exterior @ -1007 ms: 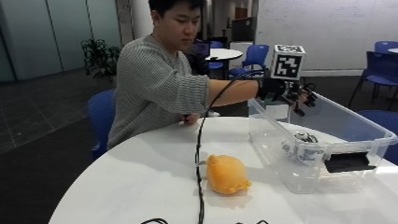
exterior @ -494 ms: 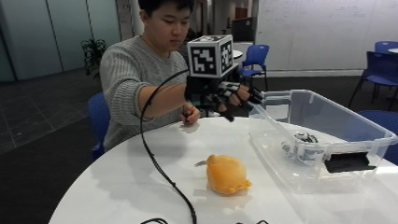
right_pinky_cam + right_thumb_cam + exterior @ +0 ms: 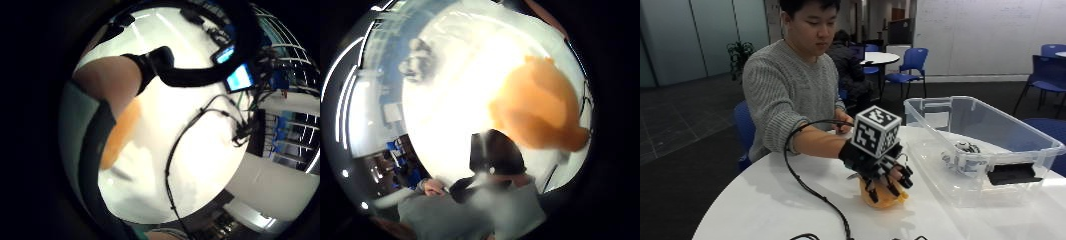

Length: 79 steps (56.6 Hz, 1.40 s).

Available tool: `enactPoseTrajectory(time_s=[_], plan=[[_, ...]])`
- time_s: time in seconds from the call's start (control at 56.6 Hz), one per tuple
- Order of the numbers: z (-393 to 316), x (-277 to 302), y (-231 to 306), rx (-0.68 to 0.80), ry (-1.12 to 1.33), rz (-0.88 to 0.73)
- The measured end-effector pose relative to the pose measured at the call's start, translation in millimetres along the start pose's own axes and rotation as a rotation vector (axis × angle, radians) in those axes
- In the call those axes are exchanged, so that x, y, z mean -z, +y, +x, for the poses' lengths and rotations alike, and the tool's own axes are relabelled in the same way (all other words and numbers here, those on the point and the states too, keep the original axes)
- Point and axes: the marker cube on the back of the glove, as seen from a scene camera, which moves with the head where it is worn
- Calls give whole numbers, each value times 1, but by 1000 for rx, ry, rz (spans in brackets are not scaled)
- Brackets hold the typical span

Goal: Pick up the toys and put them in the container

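While seated at a round white counter (image 3: 773,200), a person in a grey sweater reaches the gloved right hand (image 3: 876,165) down onto an orange plush toy (image 3: 883,195). Lying on the counter directly beneath the grip, just beside the near wall of a clear plastic container (image 3: 986,145), with only its lower edge showing past the fingers (image 3: 889,189). Fingers spread and bent down over the top of the toy, touching it; not clear whether closed round it or only resting on it. In the thumb side palm view, orange plush toy (image 3: 540,110) filling a large part of the picture, so close under the palm, on the white counter (image 3: 450,100). In the little finger side palm view, a strip of the orange toy (image 3: 120,132) beside the glove's edge, on the counter. Inside the container, a small grey and white toy (image 3: 963,155) on the floor of the bin, well apart from the grip. Compared with half a second ago: hand then raised in the air near the container's end, above and away from the toy; now lowered onto it. Orange toy in the same spot on the counter.
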Motion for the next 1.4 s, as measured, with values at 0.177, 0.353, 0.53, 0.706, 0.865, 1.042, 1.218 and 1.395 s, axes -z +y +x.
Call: enactPoseTrajectory(time_s=[0.177,0.353,0.53,0.706,0.865,1.042,1.218,1.395], plan=[[-4,-39,-6,-28,-47,-50],[-10,-39,-7,-21,30,-34],[-10,-38,-10,-27,-6,60],[-8,-16,-10,-16,-56,77],[3,85,-1,-17,-122,241],[7,211,19,15,-111,428],[-5,216,10,40,-116,402],[-74,207,-5,173,-160,368]])
